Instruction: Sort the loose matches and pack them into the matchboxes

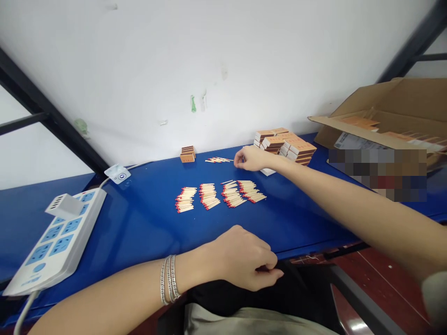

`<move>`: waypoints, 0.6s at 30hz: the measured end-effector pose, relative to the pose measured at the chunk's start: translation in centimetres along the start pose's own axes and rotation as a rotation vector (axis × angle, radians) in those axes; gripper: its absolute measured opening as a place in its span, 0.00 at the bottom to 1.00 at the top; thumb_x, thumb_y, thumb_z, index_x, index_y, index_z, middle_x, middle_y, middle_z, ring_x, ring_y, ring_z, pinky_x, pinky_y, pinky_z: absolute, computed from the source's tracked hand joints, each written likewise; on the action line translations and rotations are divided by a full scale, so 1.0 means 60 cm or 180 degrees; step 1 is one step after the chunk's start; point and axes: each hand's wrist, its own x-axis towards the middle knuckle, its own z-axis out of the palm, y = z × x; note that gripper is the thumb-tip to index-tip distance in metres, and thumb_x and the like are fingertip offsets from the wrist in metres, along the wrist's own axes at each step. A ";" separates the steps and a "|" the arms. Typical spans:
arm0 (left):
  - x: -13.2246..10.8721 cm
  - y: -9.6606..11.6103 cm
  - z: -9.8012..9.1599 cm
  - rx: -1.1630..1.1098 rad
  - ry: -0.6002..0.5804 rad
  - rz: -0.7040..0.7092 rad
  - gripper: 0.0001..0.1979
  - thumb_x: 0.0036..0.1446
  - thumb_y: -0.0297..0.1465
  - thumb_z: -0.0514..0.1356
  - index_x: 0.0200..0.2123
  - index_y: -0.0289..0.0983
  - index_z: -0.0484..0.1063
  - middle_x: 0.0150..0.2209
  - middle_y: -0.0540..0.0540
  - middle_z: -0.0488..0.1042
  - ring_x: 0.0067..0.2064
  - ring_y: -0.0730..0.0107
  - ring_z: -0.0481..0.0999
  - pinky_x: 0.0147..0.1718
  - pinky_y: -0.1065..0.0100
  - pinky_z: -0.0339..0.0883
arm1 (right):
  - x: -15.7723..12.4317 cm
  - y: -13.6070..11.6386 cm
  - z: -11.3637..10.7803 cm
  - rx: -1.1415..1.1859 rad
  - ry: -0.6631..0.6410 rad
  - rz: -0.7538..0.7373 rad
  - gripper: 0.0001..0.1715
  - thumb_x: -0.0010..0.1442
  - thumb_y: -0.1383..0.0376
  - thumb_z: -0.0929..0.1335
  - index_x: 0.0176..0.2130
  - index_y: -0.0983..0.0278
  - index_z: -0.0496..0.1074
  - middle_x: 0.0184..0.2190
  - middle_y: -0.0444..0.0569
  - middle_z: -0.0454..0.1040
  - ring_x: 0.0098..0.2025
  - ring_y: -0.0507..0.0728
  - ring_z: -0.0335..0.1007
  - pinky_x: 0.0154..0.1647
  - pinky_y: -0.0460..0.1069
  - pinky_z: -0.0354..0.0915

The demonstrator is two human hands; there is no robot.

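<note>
My right hand (252,158) reaches to the back of the blue table, fingers pinched at the right end of a small loose heap of matches (217,159). A pale matchstick meets the fingertips; how far it lies between them is hard to see. My left hand (244,259), with curled fingers and nothing visible in it, rests over the front edge. Between the hands, red-headed matches lie in several groups, from the left group (186,200) to the right group (251,190). A stack of orange matchboxes (291,142) stands just behind my right hand, partly covered by it.
A few matchboxes (187,154) stand on edge near the wall. An opened cardboard box (370,100) with more matchboxes is on the right. A white power strip (66,232) with a plugged-in adapter and cable lies on the left of the blue table (139,223).
</note>
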 end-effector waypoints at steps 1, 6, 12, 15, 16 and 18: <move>0.000 0.000 0.000 0.0002 -0.0006 0.0000 0.16 0.59 0.37 0.57 0.20 0.39 0.67 0.21 0.54 0.72 0.25 0.76 0.69 0.20 0.69 0.46 | 0.014 -0.005 0.004 -0.0014 0.0101 0.0009 0.12 0.52 0.72 0.68 0.36 0.68 0.80 0.33 0.48 0.81 0.32 0.52 0.74 0.32 0.43 0.62; 0.002 0.004 -0.005 0.0113 -0.0066 -0.0014 0.16 0.59 0.38 0.57 0.21 0.38 0.69 0.22 0.53 0.74 0.26 0.76 0.71 0.20 0.68 0.47 | 0.085 -0.044 0.035 0.0098 0.0367 -0.0215 0.14 0.54 0.73 0.67 0.39 0.68 0.80 0.37 0.50 0.82 0.36 0.53 0.75 0.37 0.42 0.64; 0.004 0.006 -0.008 0.0162 -0.0099 0.0046 0.16 0.60 0.37 0.58 0.21 0.38 0.70 0.22 0.53 0.74 0.26 0.75 0.72 0.19 0.67 0.48 | 0.131 -0.084 0.062 -0.0220 0.0343 -0.0073 0.16 0.54 0.74 0.66 0.41 0.67 0.80 0.42 0.55 0.81 0.43 0.59 0.76 0.40 0.46 0.66; 0.005 0.006 -0.011 0.0165 -0.0138 0.0047 0.16 0.60 0.37 0.57 0.21 0.38 0.70 0.22 0.52 0.74 0.26 0.75 0.72 0.19 0.67 0.48 | 0.131 -0.094 0.062 -0.0604 0.0316 -0.0141 0.17 0.55 0.74 0.66 0.43 0.67 0.78 0.45 0.58 0.80 0.46 0.62 0.76 0.43 0.49 0.67; 0.005 0.006 -0.012 0.0168 -0.0157 0.0049 0.16 0.60 0.37 0.58 0.21 0.38 0.70 0.22 0.52 0.74 0.26 0.74 0.72 0.19 0.67 0.48 | 0.129 -0.097 0.061 -0.0783 0.0304 -0.0211 0.17 0.55 0.74 0.66 0.43 0.67 0.78 0.45 0.59 0.79 0.47 0.63 0.76 0.44 0.50 0.67; 0.006 0.007 -0.014 0.0167 -0.0184 0.0045 0.16 0.60 0.36 0.58 0.21 0.38 0.70 0.22 0.52 0.74 0.26 0.74 0.72 0.19 0.67 0.48 | 0.125 -0.102 0.060 -0.1198 0.0305 -0.0400 0.16 0.57 0.74 0.65 0.44 0.69 0.77 0.46 0.61 0.78 0.48 0.65 0.75 0.46 0.52 0.66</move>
